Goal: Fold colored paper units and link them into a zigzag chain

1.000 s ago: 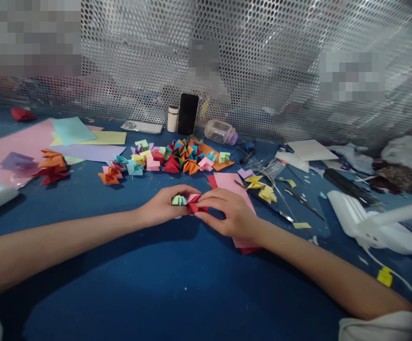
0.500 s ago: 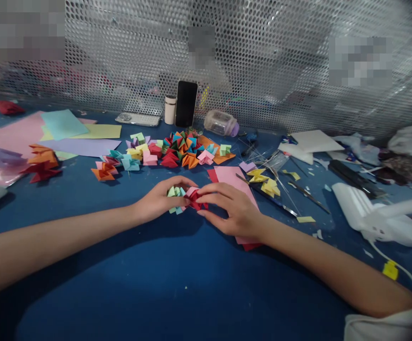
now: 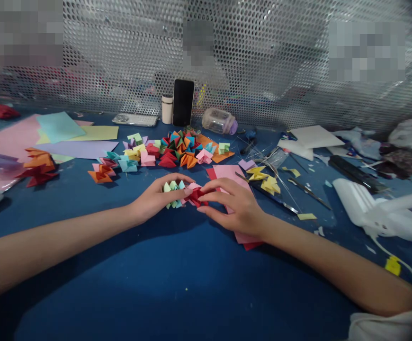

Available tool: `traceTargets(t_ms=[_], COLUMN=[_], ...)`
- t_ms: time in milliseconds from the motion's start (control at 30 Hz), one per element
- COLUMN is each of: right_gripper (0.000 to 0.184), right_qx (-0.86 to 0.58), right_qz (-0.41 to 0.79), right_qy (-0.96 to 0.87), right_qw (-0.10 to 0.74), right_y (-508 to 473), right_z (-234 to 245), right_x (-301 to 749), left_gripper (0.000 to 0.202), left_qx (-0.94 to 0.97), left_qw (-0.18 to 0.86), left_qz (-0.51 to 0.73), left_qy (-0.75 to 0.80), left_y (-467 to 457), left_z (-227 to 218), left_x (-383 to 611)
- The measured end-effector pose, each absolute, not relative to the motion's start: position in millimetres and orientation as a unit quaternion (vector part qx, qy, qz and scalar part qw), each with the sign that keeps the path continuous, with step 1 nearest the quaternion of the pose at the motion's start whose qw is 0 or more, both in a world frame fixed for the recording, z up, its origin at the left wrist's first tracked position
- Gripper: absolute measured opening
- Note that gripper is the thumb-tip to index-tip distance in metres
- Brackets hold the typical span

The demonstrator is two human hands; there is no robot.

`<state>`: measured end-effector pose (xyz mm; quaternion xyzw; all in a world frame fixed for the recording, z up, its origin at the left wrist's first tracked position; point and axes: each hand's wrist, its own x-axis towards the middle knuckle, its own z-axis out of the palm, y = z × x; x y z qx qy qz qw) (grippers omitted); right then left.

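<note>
A short row of folded origami paper pieces [image 3: 173, 193], pale green, light blue, pink and red, is held between both hands above the blue table. My left hand [image 3: 159, 195] wraps round the green and blue end, thumb lying across the front. At the red end, my right hand [image 3: 232, 203] pinches the paper with thumb and fingertips. Beneath the right hand lie pink and red paper sheets [image 3: 230, 175]. Just beyond the hands sits a pile of colourful folded pieces [image 3: 177, 149].
Coloured paper sheets [image 3: 64, 128] lie at the left. A phone [image 3: 183, 102] stands upright by a white bottle [image 3: 167, 109] and a tipped clear jar [image 3: 218, 121]. Right of the hands are yellow folded pieces [image 3: 270, 184], a craft knife [image 3: 280, 203] and a white lamp [image 3: 387, 213].
The held row has turned slightly, so more of its green and blue points show. My left thumb has shifted right along it. My right hand keeps its pinch.
</note>
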<state>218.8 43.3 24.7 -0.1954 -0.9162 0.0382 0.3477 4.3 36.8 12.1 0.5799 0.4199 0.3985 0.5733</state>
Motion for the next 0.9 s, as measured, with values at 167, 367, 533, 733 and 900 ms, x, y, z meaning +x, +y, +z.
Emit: traceTargets(t_ms=[167,367,533,733,900], right_gripper=[0.015,0.012,0.012,0.008,0.007], right_qx=[-0.147,-0.213,-0.254,-0.293,-0.299], right_qz=[0.000,-0.039,-0.013,0.067,0.107], right_qy=[-0.937,-0.925,-0.918,-0.894,-0.885], right_qw=[0.318,0.311,0.304,0.334,0.339], right_y=[41,44,45,50,48], right_z=[22,24,26,27,28], right_x=[220,220,218,215,210], left_gripper=[0.029,0.031,0.033,0.040,0.041], left_qx=[0.609,0.613,0.595,0.607,0.596], left_qw=[0.558,0.556,0.561,0.545,0.537], left_qz=[0.382,0.388,0.395,0.393,0.403], left_qy=[0.416,0.405,0.418,0.424,0.440], left_y=[37,38,37,37,37], left_z=[14,11,12,11,13], left_x=[4,3,4,4,6])
